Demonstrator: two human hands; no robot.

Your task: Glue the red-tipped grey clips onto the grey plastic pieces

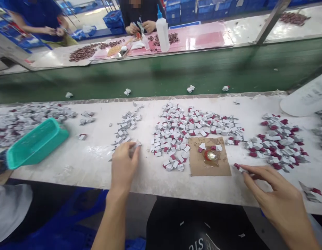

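I look down through the head camera at a scuffed white worktop (155,185) where two bare hands work well apart. The left hand (124,168) has thumb and forefinger pinched on a small grey-white angular piece (138,142), beside a loose row of similar grey-white pieces (127,126). The right hand (279,192) grips a small white block with a magenta end (239,168) in its fingertips, just right of a flat brown cardboard square (196,168). On that square sits a red-rimmed, shiny round cap (211,155) in a wet, amber-looking spill, with two white-and-magenta pieces (216,148) on its far side. I judge the step in hand to be picking up one piece on each side; the next move seems to call for a light pinch and steady control near the wet spill. A dense heap of white-and-magenta pieces (176,125) crowds the cardboard's left and far sides, and another heap of white-and-magenta pieces (278,142) limits the far right. Bare worktop between the left hand and the central heap, and along the near edge, leaves the best room; beyond the far edge runs a green belt (161,78).
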